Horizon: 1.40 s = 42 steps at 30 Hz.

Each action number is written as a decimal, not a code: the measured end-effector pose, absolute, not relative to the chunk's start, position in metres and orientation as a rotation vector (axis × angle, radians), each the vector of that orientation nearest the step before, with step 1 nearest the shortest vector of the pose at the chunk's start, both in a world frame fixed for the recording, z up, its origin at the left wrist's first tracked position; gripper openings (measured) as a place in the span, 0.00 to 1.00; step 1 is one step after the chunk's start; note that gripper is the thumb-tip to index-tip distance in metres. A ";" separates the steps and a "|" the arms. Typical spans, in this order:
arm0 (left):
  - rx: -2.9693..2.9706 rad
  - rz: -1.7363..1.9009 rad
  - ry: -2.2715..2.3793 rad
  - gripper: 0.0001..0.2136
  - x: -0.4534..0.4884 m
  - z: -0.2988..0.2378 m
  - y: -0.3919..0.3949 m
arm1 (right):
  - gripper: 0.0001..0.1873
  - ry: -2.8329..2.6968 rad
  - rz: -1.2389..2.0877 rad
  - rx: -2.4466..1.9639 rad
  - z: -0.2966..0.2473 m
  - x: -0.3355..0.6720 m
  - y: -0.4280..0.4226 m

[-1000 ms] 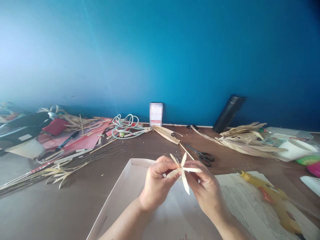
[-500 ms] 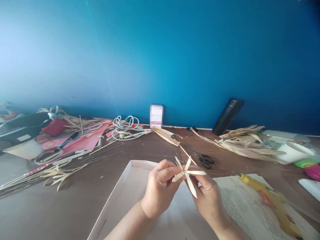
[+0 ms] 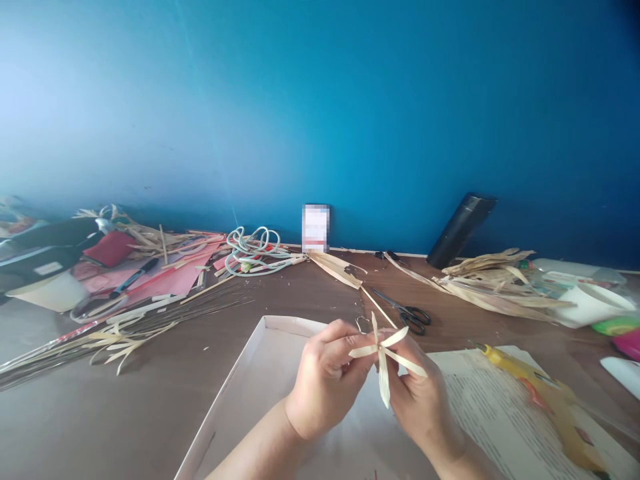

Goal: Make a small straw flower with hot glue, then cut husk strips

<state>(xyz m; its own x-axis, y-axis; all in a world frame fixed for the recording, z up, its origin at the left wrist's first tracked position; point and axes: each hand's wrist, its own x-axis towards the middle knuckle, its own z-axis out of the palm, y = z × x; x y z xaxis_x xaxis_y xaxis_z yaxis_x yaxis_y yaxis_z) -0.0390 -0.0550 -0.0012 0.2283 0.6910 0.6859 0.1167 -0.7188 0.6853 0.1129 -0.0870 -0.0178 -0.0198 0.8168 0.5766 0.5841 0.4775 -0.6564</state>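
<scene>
your left hand (image 3: 323, 380) and right hand (image 3: 420, 393) meet, fingers pinching the five-petal husk flower (image 3: 381, 349) behind its centre, over the shallow white box (image 3: 243, 397). scissors (image 3: 414, 319) lie beyond on the bench (image 3: 300, 300).

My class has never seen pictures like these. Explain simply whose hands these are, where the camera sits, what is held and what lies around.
There is no machine here: these are a person's two bare hands. The camera is worn on that person's head, looking forward and down.

The left hand and right hand together hold a star of five pale strips above a shallow white tray; the fingers partly hide the grip.

To the right, a yellow glue gun lies on a printed sheet. Beyond the hands lie black scissors; farther left, a coiled pale cable.
</scene>
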 end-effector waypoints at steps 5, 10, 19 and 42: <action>1.992 1.484 0.755 0.11 -0.038 0.001 -0.055 | 0.07 -1.653 0.317 -1.189 -0.016 0.110 -0.088; 1.968 1.471 0.766 0.09 -0.039 0.002 -0.055 | 0.12 -1.681 0.249 -1.102 -0.016 0.110 -0.089; 1.900 1.341 0.899 0.13 -0.039 0.004 -0.056 | 0.12 -1.621 0.219 -1.154 -0.014 0.111 -0.088; 1.839 1.395 0.942 0.03 -0.038 0.007 -0.056 | 0.06 -1.591 0.345 -1.250 -0.014 0.106 -0.089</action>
